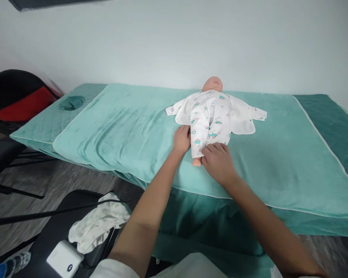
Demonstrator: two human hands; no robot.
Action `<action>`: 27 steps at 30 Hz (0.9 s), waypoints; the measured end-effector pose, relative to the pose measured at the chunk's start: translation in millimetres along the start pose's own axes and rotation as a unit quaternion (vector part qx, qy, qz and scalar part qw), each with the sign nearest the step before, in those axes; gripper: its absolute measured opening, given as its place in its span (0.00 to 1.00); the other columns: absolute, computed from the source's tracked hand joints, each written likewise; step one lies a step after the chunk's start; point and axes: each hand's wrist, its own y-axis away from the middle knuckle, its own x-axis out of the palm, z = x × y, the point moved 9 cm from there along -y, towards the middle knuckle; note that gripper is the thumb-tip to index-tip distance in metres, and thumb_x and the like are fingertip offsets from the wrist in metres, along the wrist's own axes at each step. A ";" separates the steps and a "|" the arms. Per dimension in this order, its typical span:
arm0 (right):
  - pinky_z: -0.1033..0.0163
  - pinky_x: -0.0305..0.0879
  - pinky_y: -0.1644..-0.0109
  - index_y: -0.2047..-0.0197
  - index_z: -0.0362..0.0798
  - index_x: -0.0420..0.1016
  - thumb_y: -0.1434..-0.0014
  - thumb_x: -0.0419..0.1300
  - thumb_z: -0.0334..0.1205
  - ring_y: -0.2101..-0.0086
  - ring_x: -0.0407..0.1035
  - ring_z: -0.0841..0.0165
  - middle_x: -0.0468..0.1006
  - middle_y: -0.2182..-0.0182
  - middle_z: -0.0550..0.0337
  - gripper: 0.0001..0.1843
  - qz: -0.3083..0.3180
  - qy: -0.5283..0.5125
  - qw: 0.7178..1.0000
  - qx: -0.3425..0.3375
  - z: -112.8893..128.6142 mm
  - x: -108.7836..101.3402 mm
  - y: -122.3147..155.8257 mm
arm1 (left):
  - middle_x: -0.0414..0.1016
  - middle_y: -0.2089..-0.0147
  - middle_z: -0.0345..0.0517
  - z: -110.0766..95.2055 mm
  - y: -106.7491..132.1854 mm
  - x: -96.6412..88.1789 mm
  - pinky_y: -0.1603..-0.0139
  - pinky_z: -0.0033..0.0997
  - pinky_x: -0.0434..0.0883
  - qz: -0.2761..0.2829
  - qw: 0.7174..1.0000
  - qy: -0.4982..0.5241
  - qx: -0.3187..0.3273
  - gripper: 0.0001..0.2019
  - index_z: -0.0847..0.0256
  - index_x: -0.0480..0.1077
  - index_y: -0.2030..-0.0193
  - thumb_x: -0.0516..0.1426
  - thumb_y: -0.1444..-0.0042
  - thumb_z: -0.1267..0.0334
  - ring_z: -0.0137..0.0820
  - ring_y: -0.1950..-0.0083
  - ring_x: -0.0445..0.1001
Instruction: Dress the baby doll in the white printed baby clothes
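Observation:
A baby doll [212, 84] lies on its back on a teal towel [118, 131], head toward the wall. It wears a white printed romper [210, 116]; an open white top [243, 116] is spread out under it. My left hand [181, 139] rests with curled fingers at the doll's left trouser leg. My right hand [217, 160] is closed over the lower end of the other trouser leg. One bare doll foot [196, 162] pokes out between my hands.
The towel covers a padded teal massage bed [330, 127] with a face hole [72, 102] at the left end. A black stool [60, 216] at the lower left carries a crumpled white garment [98, 222] and a small white device [64, 259]. A black and red chair [20, 96] stands at far left.

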 end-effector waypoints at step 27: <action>0.60 0.68 0.58 0.57 0.49 0.70 0.33 0.55 0.32 0.60 0.72 0.64 0.76 0.59 0.54 0.04 -0.090 -0.183 0.979 0.004 -44.9 -6.4 51.3 | 0.66 0.29 0.54 -12.2 -10.6 2.7 0.30 0.56 0.58 0.034 0.991 -0.102 0.079 0.18 0.57 0.75 0.42 0.49 0.31 0.62 0.48 0.26 0.57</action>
